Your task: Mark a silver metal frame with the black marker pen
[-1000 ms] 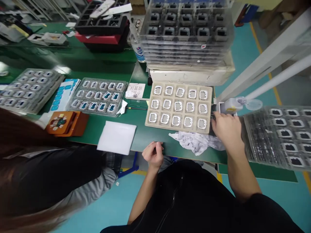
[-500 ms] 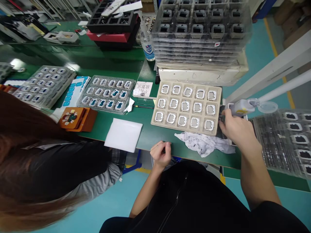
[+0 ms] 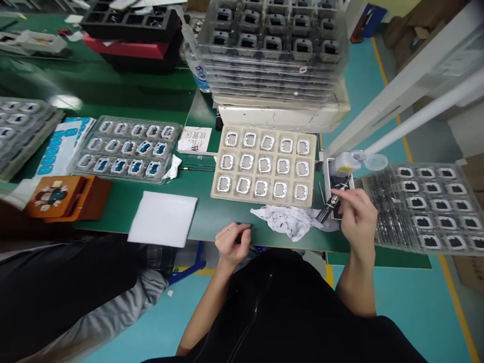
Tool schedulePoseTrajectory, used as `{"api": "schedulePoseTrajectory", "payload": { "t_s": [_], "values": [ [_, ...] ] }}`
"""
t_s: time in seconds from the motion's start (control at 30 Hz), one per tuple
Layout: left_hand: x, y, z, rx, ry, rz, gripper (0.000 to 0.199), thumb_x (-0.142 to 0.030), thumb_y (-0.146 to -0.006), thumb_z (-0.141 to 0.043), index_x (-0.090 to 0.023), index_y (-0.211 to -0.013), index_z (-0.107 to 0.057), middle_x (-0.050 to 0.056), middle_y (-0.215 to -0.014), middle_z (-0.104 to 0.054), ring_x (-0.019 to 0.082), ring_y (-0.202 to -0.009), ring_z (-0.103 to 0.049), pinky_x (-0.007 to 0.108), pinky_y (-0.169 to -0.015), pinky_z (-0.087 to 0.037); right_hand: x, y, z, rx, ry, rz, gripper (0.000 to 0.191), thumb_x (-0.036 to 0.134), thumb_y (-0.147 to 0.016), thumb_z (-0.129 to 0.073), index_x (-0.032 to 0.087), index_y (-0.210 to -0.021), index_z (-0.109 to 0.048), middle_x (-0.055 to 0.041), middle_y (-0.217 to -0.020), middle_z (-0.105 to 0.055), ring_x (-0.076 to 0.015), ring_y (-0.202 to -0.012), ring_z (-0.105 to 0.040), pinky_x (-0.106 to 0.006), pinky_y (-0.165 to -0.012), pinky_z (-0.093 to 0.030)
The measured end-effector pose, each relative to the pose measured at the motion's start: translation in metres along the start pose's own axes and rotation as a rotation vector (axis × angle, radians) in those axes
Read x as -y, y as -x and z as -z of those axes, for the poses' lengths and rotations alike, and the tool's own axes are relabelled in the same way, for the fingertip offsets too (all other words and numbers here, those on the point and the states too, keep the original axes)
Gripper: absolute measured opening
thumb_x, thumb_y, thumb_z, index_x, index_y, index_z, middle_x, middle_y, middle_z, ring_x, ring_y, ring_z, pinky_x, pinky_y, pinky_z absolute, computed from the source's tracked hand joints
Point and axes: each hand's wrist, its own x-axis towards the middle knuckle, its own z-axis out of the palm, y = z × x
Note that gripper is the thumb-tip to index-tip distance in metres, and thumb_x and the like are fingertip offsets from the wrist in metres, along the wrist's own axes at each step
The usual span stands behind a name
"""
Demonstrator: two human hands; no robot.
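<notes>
My left hand [image 3: 233,243] rests at the table's front edge with its fingers curled closed. Whether anything is inside that curl I cannot make out. My right hand [image 3: 358,217] is beside a small white box [image 3: 328,171], its index finger stretched out over a black pen-like tool [image 3: 333,201] and its thumb apart. The tool slants over the box's near left side toward a crumpled white cloth [image 3: 293,220]. Between my hands, farther back, a beige tray [image 3: 216,191] holds white-rimmed square frames, one per pocket.
A white foam sheet [image 3: 162,219] and an orange block [image 3: 91,199] lie left, near a seated person's sleeve [image 3: 124,302]. Behind is a clear tray [image 3: 130,121] of parts. Stacked trays [image 3: 272,70] rise at the back; more trays [image 3: 434,206] stand right, beside a white post [image 3: 397,85].
My right hand has drawn back from the box and its index finger now points outward, uncovering the black tool. My left hand stays curled. The whole view has shifted to the right.
</notes>
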Motion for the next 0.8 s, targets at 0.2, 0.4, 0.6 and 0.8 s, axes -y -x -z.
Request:
{"api": "schedulePoseTrajectory", "payload": {
  "t_s": [0.2,0.4,0.6,0.8],
  "values": [
    [-0.005,-0.006,0.001,0.077,-0.043,-0.006,0.009,-0.017,-0.098,-0.067,-0.018,-0.093,-0.074,0.0,-0.065,-0.065,0.012,-0.057,-0.057,0.026,-0.062,-0.046,-0.007,0.005,-0.017,0.011,0.288,0.094,0.04,0.016,-0.106,-0.044,0.028,-0.132,-0.072,-0.0099,-0.118,-0.068,-0.0269,-0.115,-0.063,-0.041,-0.097,-0.054],
    [-0.006,-0.008,-0.001,0.111,-0.086,0.042,0.011,-0.014,-0.098,-0.068,-0.017,-0.09,-0.074,-0.001,-0.064,-0.064,0.011,-0.055,-0.055,0.026,-0.061,-0.045,-0.027,0.02,-0.017,-0.129,0.277,0.245,0.031,0.015,-0.099,-0.06,0.03,-0.123,-0.072,-0.0089,-0.107,-0.067,-0.0265,-0.106,-0.063,-0.037,-0.083,-0.052],
    [-0.008,-0.026,0.013,0.158,0.005,0.242,0.012,-0.023,-0.1,-0.068,-0.019,-0.105,-0.078,0.001,-0.081,-0.077,0.012,-0.067,-0.068,0.025,-0.069,-0.054,-0.04,0.037,-0.01,-0.442,-0.056,0.2,0.031,0.031,-0.093,-0.071,0.028,-0.119,-0.054,-0.0047,-0.099,-0.065,-0.0274,-0.093,-0.069,-0.045,-0.083,-0.055],
    [0.018,-0.095,0.031,0.183,-0.289,0.277,0.032,-0.038,-0.099,-0.067,-0.019,-0.123,-0.074,0.006,-0.097,-0.073,0.018,-0.083,-0.066,0.029,-0.077,-0.054,-0.001,0.043,-0.039,-0.596,-0.652,0.042,0.03,0.05,-0.097,-0.066,0.028,-0.111,-0.051,-0.0013,-0.087,-0.064,-0.0217,-0.072,-0.063,-0.031,-0.056,-0.047]
  ]
}}
